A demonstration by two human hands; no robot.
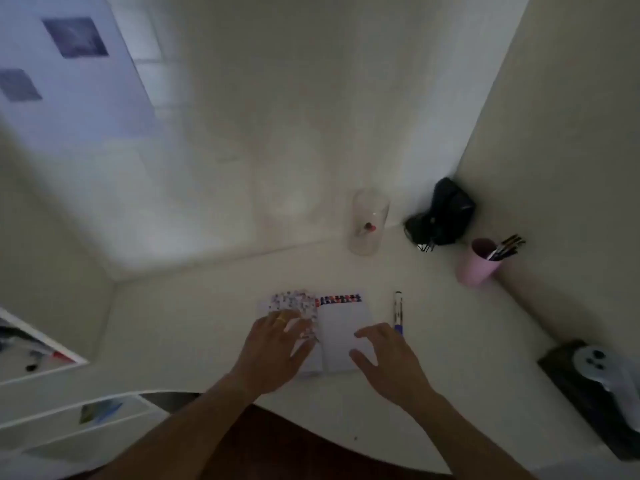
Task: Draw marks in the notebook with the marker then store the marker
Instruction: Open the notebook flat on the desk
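Observation:
A small notebook (341,318) lies open on the white desk, its speckled cover folded out to the left and a blank page showing on the right. My left hand (273,348), with a ring on one finger, presses flat on the cover side. My right hand (388,358) hovers with spread fingers over the lower right of the blank page, holding nothing. The marker (398,311), white with a blue end, lies on the desk just right of the notebook, its near end by my right fingertips.
A pink cup (476,263) with brushes stands at the right wall. A clear glass jar (369,223) and a black object (441,213) sit in the back corner. A dark tray with a white controller (602,379) lies at the right edge.

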